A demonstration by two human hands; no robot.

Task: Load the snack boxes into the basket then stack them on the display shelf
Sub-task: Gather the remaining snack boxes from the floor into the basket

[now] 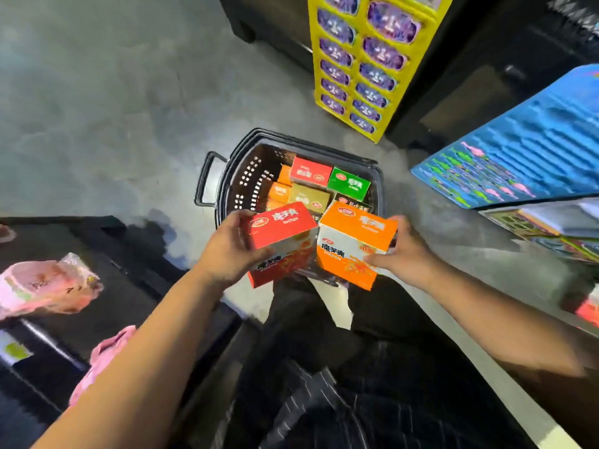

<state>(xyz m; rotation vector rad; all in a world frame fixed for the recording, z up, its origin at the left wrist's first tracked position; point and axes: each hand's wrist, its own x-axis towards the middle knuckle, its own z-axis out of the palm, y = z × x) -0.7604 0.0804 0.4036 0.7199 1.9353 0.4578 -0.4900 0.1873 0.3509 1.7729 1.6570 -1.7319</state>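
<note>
Left hand: fingers and thumb curled round the left side of a red snack box, gripping it. Right hand: fingers on the far side and thumb on the front face of an orange snack box, gripping it. The two boxes are held upright side by side, near edges touching or almost so, in the air over the near rim of the basket.

Basket stands on the grey floor, handle on its left. Inside it is a tight layer of boxes: red, green, gold, orange, and a dark one partly hidden.

Around: yellow display stand beyond, blue display to the right, pink packets on a dark counter to the left.

Step, as judged: the loading phase, near its end, with the pair about to go in. Lifting out cannot be ruled out.

Next move calls for lowering both boxes flat onto the packed layer as a second tier, since no open gap shows. Target shelf not identifiable here.
</note>
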